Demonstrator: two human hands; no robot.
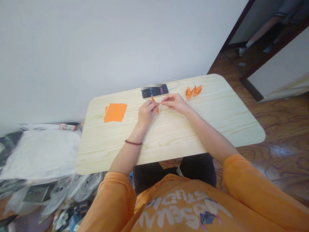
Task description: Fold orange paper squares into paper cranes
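An orange origami crane (157, 110) is held between my two hands over the middle of the table. My left hand (146, 112) is closed on its body, and one pointed wing sticks up past the fingers while another points down. The fingertips of my right hand (175, 102) pinch a thin orange tip on its right side. Much of the folded paper is hidden behind the left fingers. Two finished-looking orange paper cranes (189, 92) (197, 90) sit together at the back right. At the left lies a small stack of square orange paper (116, 112).
A phone (155, 91) lies at the table's back edge, with a white cable (174, 85) plugged into it. The pale wooden table (101, 154) stands against a white wall. Bagged items and a white cloth bundle (45, 153) are at the left. Another person's leg (262, 32) shows through the doorway.
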